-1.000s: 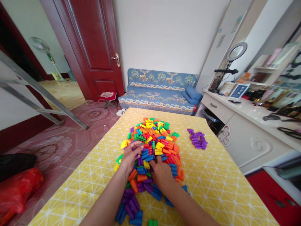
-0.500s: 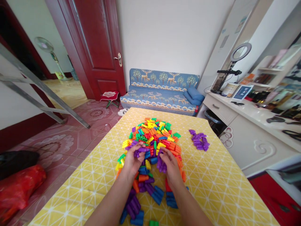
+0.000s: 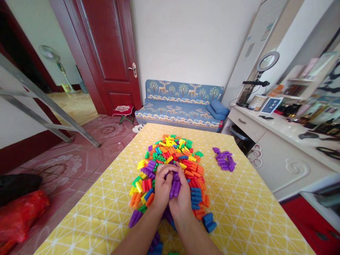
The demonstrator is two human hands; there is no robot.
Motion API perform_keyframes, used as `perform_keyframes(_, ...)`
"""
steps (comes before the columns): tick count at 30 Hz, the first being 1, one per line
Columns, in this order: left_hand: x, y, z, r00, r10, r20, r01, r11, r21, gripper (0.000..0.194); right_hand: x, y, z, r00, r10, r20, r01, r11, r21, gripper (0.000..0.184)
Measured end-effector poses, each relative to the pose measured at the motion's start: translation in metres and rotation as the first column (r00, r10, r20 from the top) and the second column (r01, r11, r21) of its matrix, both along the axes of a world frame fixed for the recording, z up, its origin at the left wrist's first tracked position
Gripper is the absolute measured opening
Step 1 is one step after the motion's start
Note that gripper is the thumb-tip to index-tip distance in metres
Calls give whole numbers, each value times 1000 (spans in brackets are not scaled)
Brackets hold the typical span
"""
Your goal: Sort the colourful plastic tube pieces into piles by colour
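My left hand (image 3: 164, 182) and my right hand (image 3: 182, 193) are cupped together over the near part of a pile of colourful plastic building blocks (image 3: 172, 152). Between the palms sit several purple plastic blocks (image 3: 175, 188), ridged and tube-shaped. The fingers of both hands curl round them, and the fingertips meet at the top. Orange, red, blue, green and yellow blocks lie around the hands. Some purple blocks (image 3: 135, 217) rest to the left of my left wrist, and blue blocks (image 3: 209, 222) lie right of my right wrist.
A separate group of purple blocks (image 3: 225, 160) lies on the right of the yellow patterned tablecloth (image 3: 233, 205). Beyond the table stands a blue sofa (image 3: 180, 106). A white dresser (image 3: 289, 141) is at the right, a metal ladder (image 3: 53, 109) at the left.
My hands were apart, each with purple blocks. They have come together in the middle, with the purple blocks now gathered between them.
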State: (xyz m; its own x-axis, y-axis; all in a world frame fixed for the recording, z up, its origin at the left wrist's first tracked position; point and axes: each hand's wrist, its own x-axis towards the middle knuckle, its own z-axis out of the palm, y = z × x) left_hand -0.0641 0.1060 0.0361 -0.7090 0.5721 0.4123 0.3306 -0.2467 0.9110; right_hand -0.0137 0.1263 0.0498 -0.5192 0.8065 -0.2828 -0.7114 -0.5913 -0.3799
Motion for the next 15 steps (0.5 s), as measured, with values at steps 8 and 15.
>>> perform_keyframes(8,1,-5,17,945,-75,-320,-13,964,-266,37,1,7,-11,998,60,13,-59,997,-48,25)
perform_keyframes(15,8,4,28,961,-155,-228,110,974,-200,18,13,15,-8,997,-2,72,12,991,-134,10)
